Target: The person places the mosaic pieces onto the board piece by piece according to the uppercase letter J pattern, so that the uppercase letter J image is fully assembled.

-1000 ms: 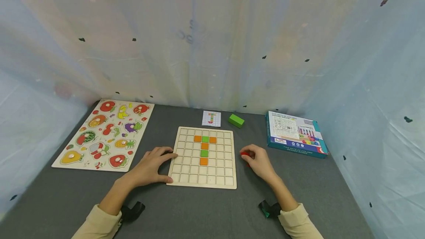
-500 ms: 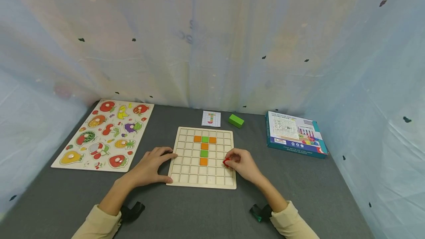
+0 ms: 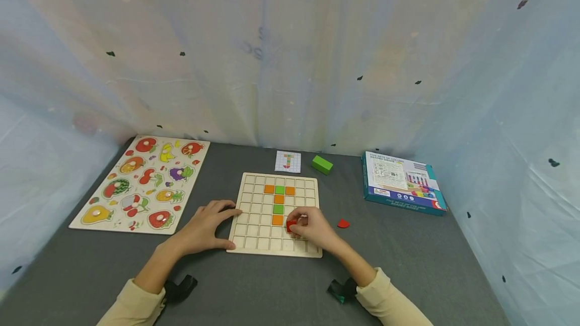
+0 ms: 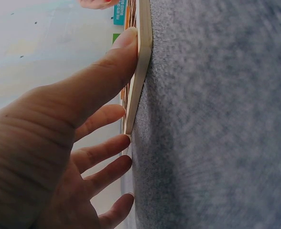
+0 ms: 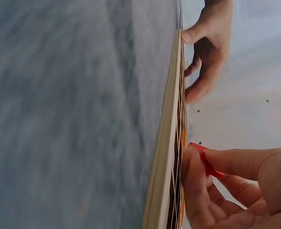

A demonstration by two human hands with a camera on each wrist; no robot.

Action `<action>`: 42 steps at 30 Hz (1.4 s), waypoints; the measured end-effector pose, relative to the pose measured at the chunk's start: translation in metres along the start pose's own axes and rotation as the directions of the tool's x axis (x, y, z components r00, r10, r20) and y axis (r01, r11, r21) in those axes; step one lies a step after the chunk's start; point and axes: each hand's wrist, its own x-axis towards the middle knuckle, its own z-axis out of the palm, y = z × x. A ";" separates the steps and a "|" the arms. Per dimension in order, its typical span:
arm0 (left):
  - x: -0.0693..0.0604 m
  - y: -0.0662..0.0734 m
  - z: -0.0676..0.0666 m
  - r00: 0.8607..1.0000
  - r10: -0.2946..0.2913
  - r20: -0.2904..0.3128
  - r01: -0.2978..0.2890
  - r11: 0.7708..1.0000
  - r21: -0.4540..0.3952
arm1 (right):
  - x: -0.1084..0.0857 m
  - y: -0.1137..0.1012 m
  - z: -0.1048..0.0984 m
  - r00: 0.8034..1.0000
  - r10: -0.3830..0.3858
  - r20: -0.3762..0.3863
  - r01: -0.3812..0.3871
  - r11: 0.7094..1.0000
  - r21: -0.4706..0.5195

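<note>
The wooden grid board (image 3: 254, 243) lies flat on the grey table. Orange and green square tiles (image 3: 278, 209) form a T on it. My left hand (image 3: 204, 229) rests at its left edge, thumb on the near corner, fingers spread; the left wrist view shows the thumb (image 4: 124, 52) across the rim. Over the board, just right of and below the lowest orange tile (image 3: 277, 220), my right hand (image 3: 314, 228) pinches a small red piece (image 3: 291, 225) between thumb and fingers. Fingers partly cover that piece (image 5: 211, 164). A red quarter-circle piece (image 3: 343, 223) lies right of the board.
Behind the board lie a pattern card (image 3: 288, 162) and a green block (image 3: 322, 165). A teal-edged box (image 3: 403, 205) stands at the back right. To the left is a fruit peg puzzle (image 3: 154, 165). A pale sheet (image 3: 290, 64) hangs behind the table.
My right hand has moved left from beside the board to over it, carrying one red piece. The quarter-circle left behind is uncovered now. My left hand has stayed in place.
</note>
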 end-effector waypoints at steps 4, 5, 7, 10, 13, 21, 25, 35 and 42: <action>0.000 0.000 0.000 1.000 -0.013 0.015 0.013 1.000 -0.004 | 0.004 -0.003 0.007 0.999 -0.041 0.006 0.041 0.995 -0.087; 0.000 0.000 0.001 1.000 -0.015 0.018 0.015 1.000 -0.003 | 0.005 -0.003 0.009 0.999 -0.047 0.009 0.048 0.994 -0.100; 0.000 0.000 0.001 1.000 -0.015 0.020 0.015 1.000 0.003 | 0.006 -0.006 0.012 0.999 -0.047 0.017 0.049 0.993 -0.104; 0.001 -0.001 0.001 1.000 -0.014 0.022 0.014 1.000 0.006 | 0.008 -0.008 0.016 0.998 -0.056 0.020 0.058 0.991 -0.119; 0.001 -0.003 0.002 1.000 -0.014 0.024 0.014 1.000 0.010 | 0.009 -0.010 0.020 0.998 -0.061 0.018 0.063 0.987 -0.151; 0.001 -0.002 0.001 0.999 -0.017 0.028 0.016 1.000 0.011 | 0.011 -0.013 0.026 0.997 -0.080 -0.004 0.077 0.970 -0.230; 0.001 -0.001 0.001 0.999 -0.020 0.031 0.019 1.000 0.012 | 0.011 -0.013 0.027 0.997 -0.081 -0.004 0.078 0.968 -0.237; 0.001 -0.001 0.001 0.999 -0.022 0.031 0.022 1.000 0.011 | 0.012 -0.012 0.028 0.996 -0.094 0.005 0.093 0.970 -0.226; 0.001 -0.001 0.001 0.999 -0.025 0.031 0.025 1.000 0.013 | 0.013 -0.013 0.029 0.992 -0.127 -0.020 0.110 0.921 -0.373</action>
